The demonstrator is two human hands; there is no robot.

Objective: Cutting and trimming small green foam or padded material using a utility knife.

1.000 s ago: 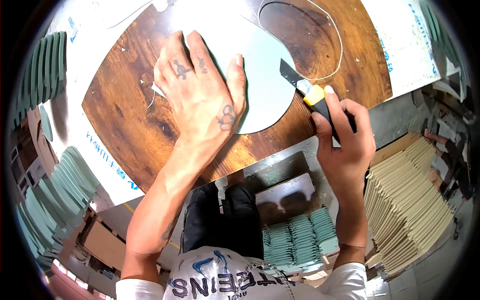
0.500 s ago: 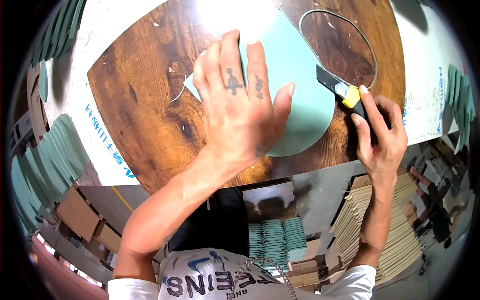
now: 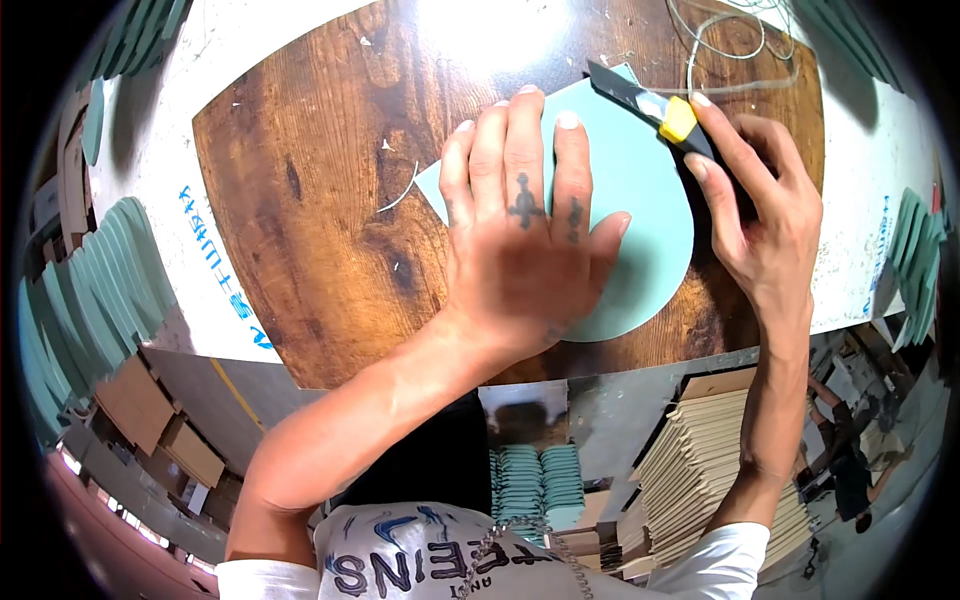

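Note:
A mint-green flat panel (image 3: 650,250) with a rounded near end lies on the wood-grain board. My left hand (image 3: 525,260) rests flat on top of it, fingers stretched out. In my right hand (image 3: 770,210) is a black utility knife (image 3: 678,120) with a yellow slider, its blade extended. The blade lies across the panel's far right corner; whether it touches the edge I cannot tell. A thin pale trimmed strip (image 3: 760,86) curls over the board just beyond the knife.
The brown board (image 3: 330,220) sits on a white table (image 3: 225,300) with blue printing. Stacks of green panels stand at the left (image 3: 110,270) and right (image 3: 915,255). Below are pale stacked boards (image 3: 690,470) and a person (image 3: 850,460) on the floor at lower right.
The knife has moved away from me and left, from the panel's right edge to its far corner. The strip lies in more loops at the far right. My left hand stays flat on the panel.

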